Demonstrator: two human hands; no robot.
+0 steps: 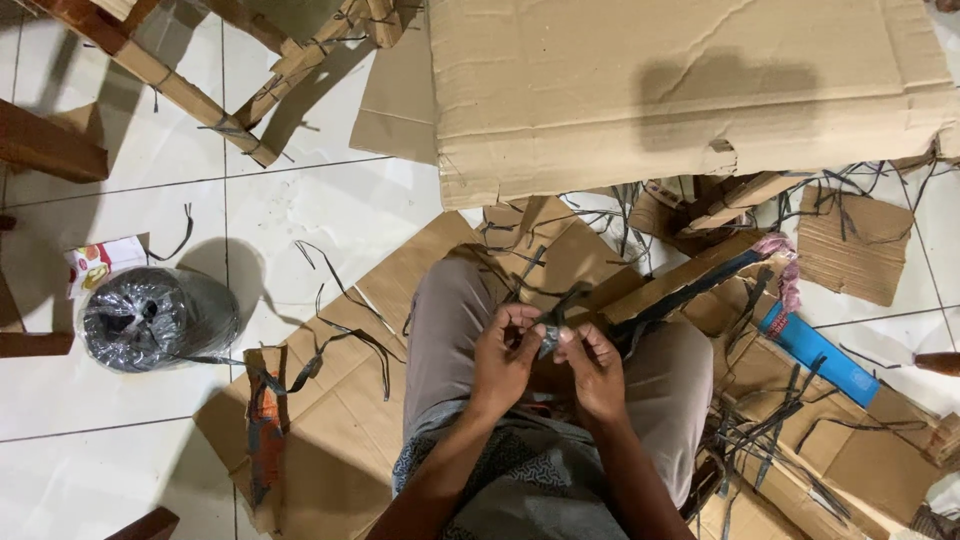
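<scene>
Dark plastic strip [553, 318] is pinched between both hands above the lap of the person, who sits on flat cardboard [330, 420] on the tiled floor [120, 470]. The left hand [503, 355] and the right hand [592, 368] have the fingers closed on it, close together. I judge the strip light, thin, flexible and a little slippery, so it is best held near its end. A grey roll [155, 318] lies well apart.
</scene>
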